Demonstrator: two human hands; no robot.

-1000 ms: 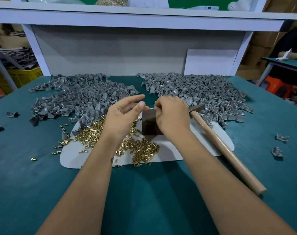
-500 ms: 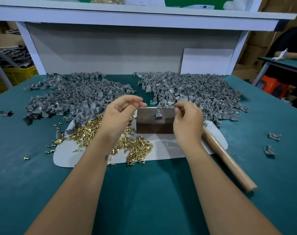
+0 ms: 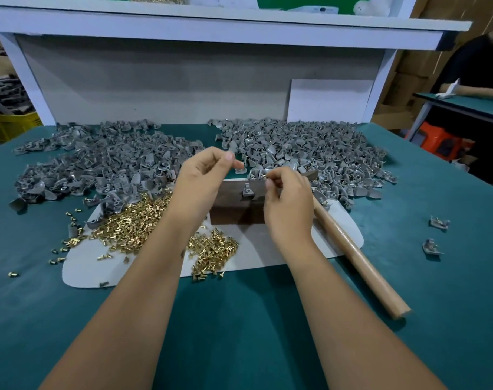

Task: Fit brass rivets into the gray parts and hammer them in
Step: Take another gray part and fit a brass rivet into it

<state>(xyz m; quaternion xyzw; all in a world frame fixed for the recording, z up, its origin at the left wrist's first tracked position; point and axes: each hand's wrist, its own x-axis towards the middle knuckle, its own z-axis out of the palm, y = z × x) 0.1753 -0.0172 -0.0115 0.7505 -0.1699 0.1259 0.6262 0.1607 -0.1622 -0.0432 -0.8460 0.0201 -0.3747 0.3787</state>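
On the green counter (image 3: pixel 239 319), a gray part (image 3: pixel 247 190) sits on the dark block (image 3: pixel 234 205); the right hand (image 3: pixel 289 201) pinches something tiny, seemingly a rivet, the left hand (image 3: pixel 204 175) hangs loosely curled, empty. Seating it comes next, then the hammer (image 3: pixel 357 257).

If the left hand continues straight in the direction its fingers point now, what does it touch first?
The left hand points right, toward the right hand. It would probably meet that hand's fingertips first, above the dark block; depth is unclear.
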